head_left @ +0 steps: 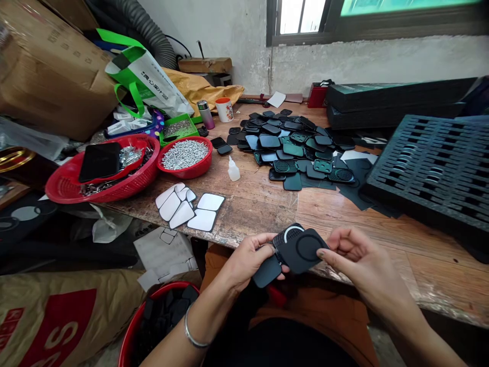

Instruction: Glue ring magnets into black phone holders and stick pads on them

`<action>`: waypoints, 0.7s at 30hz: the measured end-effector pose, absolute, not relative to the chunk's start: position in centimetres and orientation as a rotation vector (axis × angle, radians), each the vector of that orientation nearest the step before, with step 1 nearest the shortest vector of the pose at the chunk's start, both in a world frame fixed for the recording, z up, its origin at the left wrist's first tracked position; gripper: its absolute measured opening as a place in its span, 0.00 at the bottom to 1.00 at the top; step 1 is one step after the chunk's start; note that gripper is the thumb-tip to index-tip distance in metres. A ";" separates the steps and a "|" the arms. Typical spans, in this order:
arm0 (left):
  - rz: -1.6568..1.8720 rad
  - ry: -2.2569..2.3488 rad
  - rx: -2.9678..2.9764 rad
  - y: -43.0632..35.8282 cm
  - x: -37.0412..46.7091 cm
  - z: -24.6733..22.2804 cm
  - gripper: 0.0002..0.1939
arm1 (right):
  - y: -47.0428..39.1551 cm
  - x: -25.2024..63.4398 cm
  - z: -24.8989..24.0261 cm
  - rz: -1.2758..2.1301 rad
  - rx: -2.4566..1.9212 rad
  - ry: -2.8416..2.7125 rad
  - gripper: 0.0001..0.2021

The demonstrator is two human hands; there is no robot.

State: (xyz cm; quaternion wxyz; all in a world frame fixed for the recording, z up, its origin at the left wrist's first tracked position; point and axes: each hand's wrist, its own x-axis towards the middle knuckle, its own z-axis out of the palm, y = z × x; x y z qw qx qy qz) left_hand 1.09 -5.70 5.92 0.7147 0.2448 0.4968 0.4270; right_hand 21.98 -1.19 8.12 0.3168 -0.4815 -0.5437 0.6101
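My left hand point(247, 259) is closed around a hinged black plastic holder point(267, 271). The holder's upper leaf has a mesh-like inner face with a pale ring, and its lower leaf is plain and flat. In front of that upper leaf is a thin black square pad point(306, 262) marked with a dark circle. My right hand point(357, 257) pinches the pad's right edge between thumb and fingers. The pad overlaps part of the ring; I cannot tell whether the two touch. Both hands are above the table's front edge.
A heap of black plates point(293, 149) covers the table's middle. White-backed pads point(206, 211), a small dropper bottle point(233, 169) and a red basket of metal pins point(185, 155) lie left. A slotted foam tray point(435, 168) stands right. Below is a red bucket point(128, 339) of black parts.
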 end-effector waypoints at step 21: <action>0.843 1.007 0.557 -5.9 1.4 6.1 0.18 | 0.8 22.4 6.0 2.059 -1.180 -1.123 0.13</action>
